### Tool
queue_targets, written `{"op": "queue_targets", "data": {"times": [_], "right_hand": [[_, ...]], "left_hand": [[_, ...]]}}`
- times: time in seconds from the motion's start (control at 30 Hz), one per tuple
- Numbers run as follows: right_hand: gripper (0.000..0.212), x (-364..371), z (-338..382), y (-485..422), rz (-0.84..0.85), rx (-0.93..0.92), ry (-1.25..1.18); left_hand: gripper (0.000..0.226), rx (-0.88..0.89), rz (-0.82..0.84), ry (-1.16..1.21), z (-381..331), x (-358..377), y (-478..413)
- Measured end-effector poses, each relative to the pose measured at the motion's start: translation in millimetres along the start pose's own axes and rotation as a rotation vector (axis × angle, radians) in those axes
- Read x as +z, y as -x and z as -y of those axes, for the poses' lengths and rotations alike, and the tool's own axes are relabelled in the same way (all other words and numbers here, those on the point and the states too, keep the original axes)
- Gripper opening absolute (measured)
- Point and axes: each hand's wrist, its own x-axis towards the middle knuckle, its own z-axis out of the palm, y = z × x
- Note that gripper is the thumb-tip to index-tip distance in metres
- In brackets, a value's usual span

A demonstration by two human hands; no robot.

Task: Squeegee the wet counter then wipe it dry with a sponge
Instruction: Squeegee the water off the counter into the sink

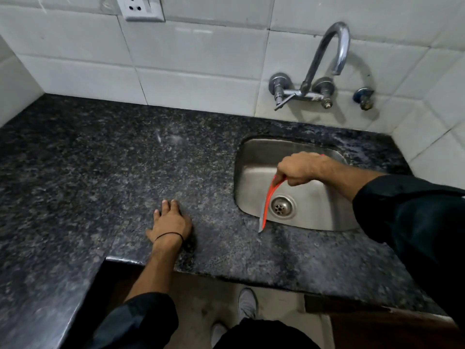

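Note:
My right hand (300, 168) grips the handle of an orange squeegee (267, 202) over the steel sink (324, 210). Its blade hangs edge-on above the basin, and the lower tip reaches past the sink's front rim onto the dark speckled granite counter (100, 172). My left hand (171, 222) rests flat on the counter, fingers straight, left of the sink. A black band circles that wrist. No sponge is in view.
A chrome wall tap (327, 61) arches above the sink, with a small valve (364, 96) to its right. White tiled walls enclose the counter at the back and right. A power socket (142, 7) sits high on the wall. The counter's front edge steps back at the lower left.

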Motion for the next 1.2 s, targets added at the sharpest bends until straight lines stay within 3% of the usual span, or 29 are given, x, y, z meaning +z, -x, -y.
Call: {"op": "queue_targets", "data": {"times": [0.13, 0.27, 0.37, 0.5, 0.73, 0.83, 0.93, 1.07, 1.2], "right_hand": [[0.063, -0.5, -2.2, 14.0, -0.152, -0.017, -0.001], [0.065, -10.2, 27.3, 13.7, -0.253, -0.165, -0.057], [0.063, -10.7, 57.1, 10.3, -0.203, -0.274, -0.095], [0.04, -5.7, 75.3, 3.0, -0.103, -0.314, -0.11], [0.033, 2.8, 17.2, 20.6, 0.076, -0.157, -0.034], [0.032, 11.3, -25.0, 38.5, 0.113, -0.037, 0.033], [0.032, 24.0, -59.1, 49.5, 0.065, 0.034, -0.158], [0.041, 40.4, -87.2, 56.7, -0.067, 0.15, -0.4], [0.048, 57.5, -106.7, 59.0, -0.184, 0.239, -0.541]], "left_hand": [[0.062, 0.093, -0.062, -0.033, -5.6, 6.8, 7.6], [0.063, 0.159, 0.039, -0.032, -13.4, 17.3, 11.1], [0.07, 0.17, 0.067, -0.005, -6.8, 22.5, 10.2], [0.073, 0.181, 0.062, 0.034, -2.4, 21.9, 8.7], [0.07, 0.185, 0.064, 0.045, -3.7, 21.2, 8.2], [0.05, 0.238, -0.058, 0.072, -8.3, 22.6, 10.6], [0.032, 0.33, -0.214, 0.131, -28.7, 25.3, 15.4], [0.031, 0.436, -0.151, 0.296, -84.0, 27.2, 23.9], [0.032, 0.53, -0.114, 0.293, -135.1, 32.6, 25.2]]}}
